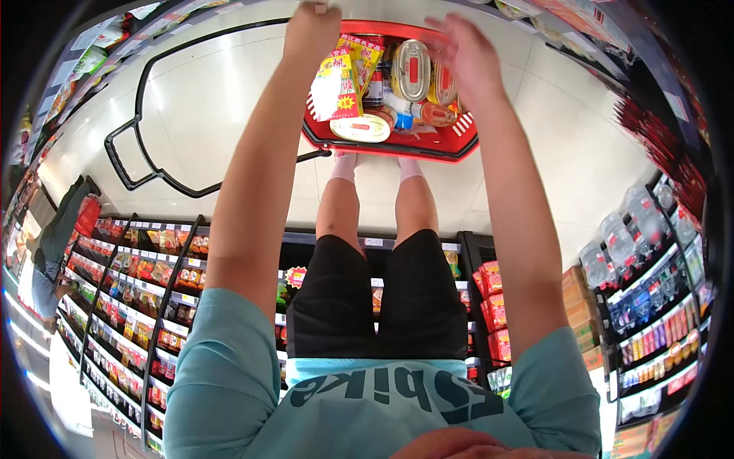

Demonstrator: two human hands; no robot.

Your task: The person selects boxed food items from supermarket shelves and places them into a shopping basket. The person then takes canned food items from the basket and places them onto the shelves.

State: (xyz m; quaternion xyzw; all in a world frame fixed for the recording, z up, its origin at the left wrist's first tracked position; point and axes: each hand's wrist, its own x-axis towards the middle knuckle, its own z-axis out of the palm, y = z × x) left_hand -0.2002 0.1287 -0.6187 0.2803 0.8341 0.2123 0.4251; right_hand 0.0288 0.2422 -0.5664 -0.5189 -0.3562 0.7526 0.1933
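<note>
On the floor before my feet stands a red shopping basket, its long black handle folded out to the left. My left hand is closed above the basket's far left corner, with a small pale bit at its fingertips that I cannot make out. Over the right side hovers my right hand, slightly blurred, its fingers apart and nothing seen in them. Inside lie yellow-and-red packets, an upright oval tin, another oval tin lying near the front, and a blue-capped bottle.
Shelves of packaged food line the left side behind me, where another person stands. To the right are large clear water bottles, a drinks shelf and cardboard boxes. Pale floor tiles surround the basket.
</note>
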